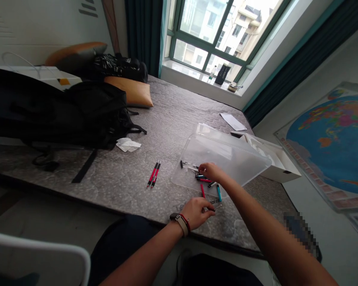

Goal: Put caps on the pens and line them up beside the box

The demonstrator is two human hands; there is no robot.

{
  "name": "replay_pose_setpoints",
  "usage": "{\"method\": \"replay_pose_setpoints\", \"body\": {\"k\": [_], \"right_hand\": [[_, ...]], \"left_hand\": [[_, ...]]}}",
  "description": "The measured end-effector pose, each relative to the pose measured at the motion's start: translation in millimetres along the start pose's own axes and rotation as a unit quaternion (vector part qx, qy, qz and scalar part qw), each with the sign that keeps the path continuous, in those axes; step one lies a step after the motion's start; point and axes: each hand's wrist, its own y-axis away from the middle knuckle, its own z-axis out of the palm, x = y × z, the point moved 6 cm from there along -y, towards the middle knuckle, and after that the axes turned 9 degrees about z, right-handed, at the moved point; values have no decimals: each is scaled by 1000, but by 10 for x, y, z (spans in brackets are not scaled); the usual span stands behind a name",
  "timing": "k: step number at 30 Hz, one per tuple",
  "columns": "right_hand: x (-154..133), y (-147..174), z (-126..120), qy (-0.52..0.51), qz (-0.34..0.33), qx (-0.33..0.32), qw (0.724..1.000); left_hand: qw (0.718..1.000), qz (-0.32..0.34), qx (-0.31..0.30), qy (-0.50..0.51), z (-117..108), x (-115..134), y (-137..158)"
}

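Note:
My right hand [210,171] reaches over a clear plastic box [217,149], its fingers bent down among several pens [192,169] near the box's front side. The fingers are closed together; what they pinch is hidden. Closer to me, my left hand [197,211], with a watch on the wrist, has thumb and fingers closed on a clear pouch with dark lettering [214,202]. A red pen [203,190] and a blue pen [219,193] stick up between the pouch and the box. Two red-and-black pens [154,174] lie side by side to the left.
A black backpack [89,111] covers the left of the grey mattress [173,103], with a crumpled tissue [128,145] beside it. Right of the clear box stands an open white box [282,165]. A white sheet [233,121] lies behind. The mattress's front edge runs beneath my forearms.

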Motion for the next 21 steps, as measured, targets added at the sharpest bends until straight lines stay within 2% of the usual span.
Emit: {"method": "replay_pose_setpoints", "body": {"k": [3,6,11,15,21], "right_hand": [[-142,-166,57,97,-34,-38,994],[-154,-274,95,126,-36,-60,990],[107,-345,14,174,4,-83,981],[384,-271,-53,214,52,-103,970],[560,-109,58,250,101,-119,956]], "left_hand": [[1000,-3,-4,-8,1,-24,0],[1000,-1,-5,-10,-8,-24,1],[1000,-7,-9,-13,-16,-15,-3],[1000,-10,-12,-14,-2,-29,-8],[1000,-10,-6,-18,23,-63,3]]}}
